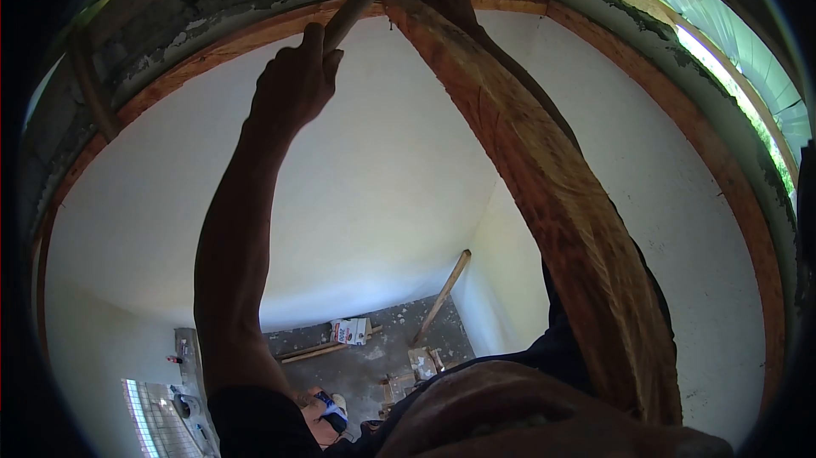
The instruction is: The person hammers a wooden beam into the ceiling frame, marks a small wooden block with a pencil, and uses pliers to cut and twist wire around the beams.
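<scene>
My left hand is raised and wrapped around the wooden handle of a hammer, whose dark head lies against the wall top and is hard to make out. A long rough-sawn wooden beam runs from the wall top down past my right side. At its far end, my right hand grips the beam, with part of the hand and forearm hidden behind the wood. A small nail seems to stick out beneath the beam's end. That end meets a reddish wooden strip fixed along the wall.
White walls surround the room, topped by rough masonry. Corrugated roofing shows above right. Far below on the floor are a printed bag, a leaning pole and another person. A grilled window is lower left.
</scene>
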A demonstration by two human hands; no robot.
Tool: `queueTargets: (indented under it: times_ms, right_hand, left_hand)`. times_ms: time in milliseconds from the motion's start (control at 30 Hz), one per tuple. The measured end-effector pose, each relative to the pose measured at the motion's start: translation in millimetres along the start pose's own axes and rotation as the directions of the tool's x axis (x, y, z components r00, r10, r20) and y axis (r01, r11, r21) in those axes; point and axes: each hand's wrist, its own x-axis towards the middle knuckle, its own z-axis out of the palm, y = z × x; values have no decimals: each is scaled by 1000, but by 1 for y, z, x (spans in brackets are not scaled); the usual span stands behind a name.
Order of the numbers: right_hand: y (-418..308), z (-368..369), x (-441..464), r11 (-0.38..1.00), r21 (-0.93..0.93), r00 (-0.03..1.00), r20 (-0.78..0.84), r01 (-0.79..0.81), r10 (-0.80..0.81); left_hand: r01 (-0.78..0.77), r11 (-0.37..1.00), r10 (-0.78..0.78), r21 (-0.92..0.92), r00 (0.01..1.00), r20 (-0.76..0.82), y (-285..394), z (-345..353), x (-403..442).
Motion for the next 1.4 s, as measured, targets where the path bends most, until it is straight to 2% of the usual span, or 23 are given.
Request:
queueTargets:
  times_ms: [67, 167, 233, 267, 367, 467, 567, 667, 767, 900, 1000, 1100, 1200, 1267, 1300, 1333, 1367, 1400]
  right_hand:
    - [6, 0, 1, 1000, 0, 1000, -23, -11, 11]
    - [2, -3, 2, 999, 28, 999, -37, -31, 32]
    - [0, -9, 3, 999, 23, 1000, 4, -28, 28]
    - [-2, -12, 2, 999, 25, 999, 23, -28, 28]
    - [-2, -15, 3, 999, 36, 999, 39, -29, 27]
    - [1, -5, 2, 999, 24, 999, 11, -33, 33]
    - [3, -7, 2, 1000, 25, 1000, -12, -12, 13]
    - [4, 1, -1, 998, 61, 999, 43, -7, 5]
    - [2, 6, -3, 999, 48, 999, 47, -11, 9]
    - [10, 12, -5, 998, 58, 998, 66, -29, 25]
    - [8, 11, -5, 997, 72, 990, 136, -36, 26]
    - [7, 7, -5, 991, 121, 985, 172, -53, 32]
    - [7, 1, -2, 975, 201, 975, 214, -96, 52]
    - [4, -8, 1, 952, 276, 966, 252, -135, 64]
    - [1, -14, 3, 935, 318, 961, 269, -158, 71]
    - [-2, -24, 6, 913, 363, 954, 289, -184, 77]
    - [-7, -36, 11, 887, 410, 948, 307, -213, 86]
    - [-11, -51, 17, 850, 462, 937, 337, -253, 96]
  left_hand:
    - [-48, 984, 30, -174, 994, -106, 13, -9, -13]
    - [-189, 955, 113, -231, 945, -307, 7, 6, -14]
    - [-36, 995, 32, -95, 999, -42, -13, 19, 5]
    - [34, 999, -33, -11, 995, 97, -12, 13, 7]
    - [116, 992, -110, -56, 988, 105, 2, -4, 1]
    - [-54, 973, 20, -226, 988, -152, 10, -2, -18]
    - [-85, 967, 33, -241, 977, -212, 0, 17, -11]
    - [0, 1000, -1, 14, 1000, 6, -12, 25, 7]
    - [91, 991, -86, -94, 995, 50, 1, 9, 2]
    - [-10, 968, -30, -249, 987, -158, 6, 11, -9]
    - [11, 996, -6, -89, 998, 57, -17, 32, 4]
    - [51, 992, -45, -114, 997, 60, -19, 29, -1]
    - [163, 971, -173, -174, 984, -43, -24, 41, -57]
    - [184, 918, -243, -352, 961, -132, -36, 67, -122]
    - [316, 841, -371, -440, 928, -42, -36, 76, -160]
    - [494, 723, -504, -482, 855, 119, -33, 79, -199]
    - [552, 698, -566, -457, 816, 121, -35, 96, -248]
    - [697, 547, -669, -464, 697, 258, -33, 107, -302]
